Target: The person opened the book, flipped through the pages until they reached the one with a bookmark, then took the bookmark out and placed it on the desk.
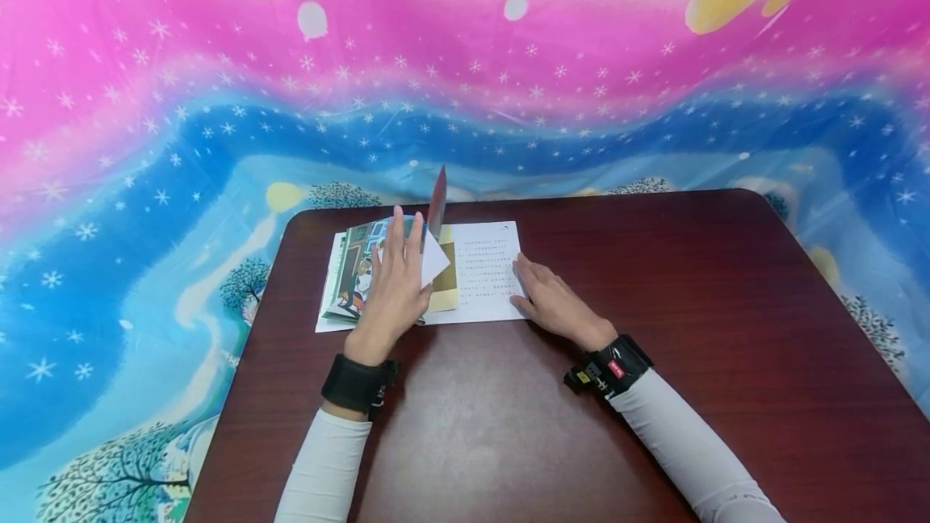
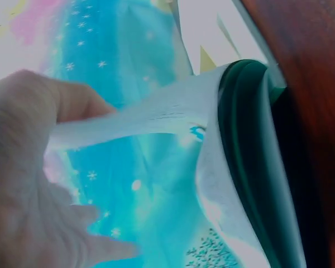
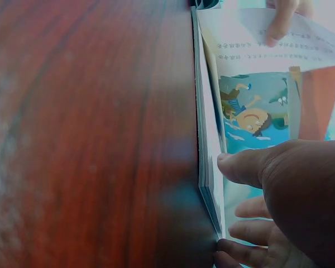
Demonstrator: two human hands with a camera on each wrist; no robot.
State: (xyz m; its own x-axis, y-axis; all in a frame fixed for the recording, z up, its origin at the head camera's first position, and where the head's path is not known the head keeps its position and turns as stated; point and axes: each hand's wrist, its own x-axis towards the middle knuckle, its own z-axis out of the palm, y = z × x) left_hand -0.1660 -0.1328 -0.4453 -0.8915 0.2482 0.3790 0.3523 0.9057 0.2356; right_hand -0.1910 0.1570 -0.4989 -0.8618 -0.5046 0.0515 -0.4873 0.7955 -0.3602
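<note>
A picture book [image 1: 488, 274] lies spread on the table, its right page white with printed lines. My left hand [image 1: 395, 289] is over the left half with long fingers extended across coloured pictures. In the left wrist view, a lifted book page [image 2: 162, 106] runs between its thumb and fingers, bending up from the curled stack. A reddish page edge [image 1: 437, 200] stands upright behind that hand. My right hand [image 1: 555, 301] lies at the book's right edge, its fingers relaxed. The right wrist view has its thumb [image 3: 240, 166] on the page border, near a cartoon picture [image 3: 251, 114].
The dark brown table [image 1: 697, 265] extends to both sides and in front of the book. A colourful cloth [image 1: 465, 71] with snowflakes and trees hangs behind and beside it. Black bands [image 1: 359, 382] circle both wrists.
</note>
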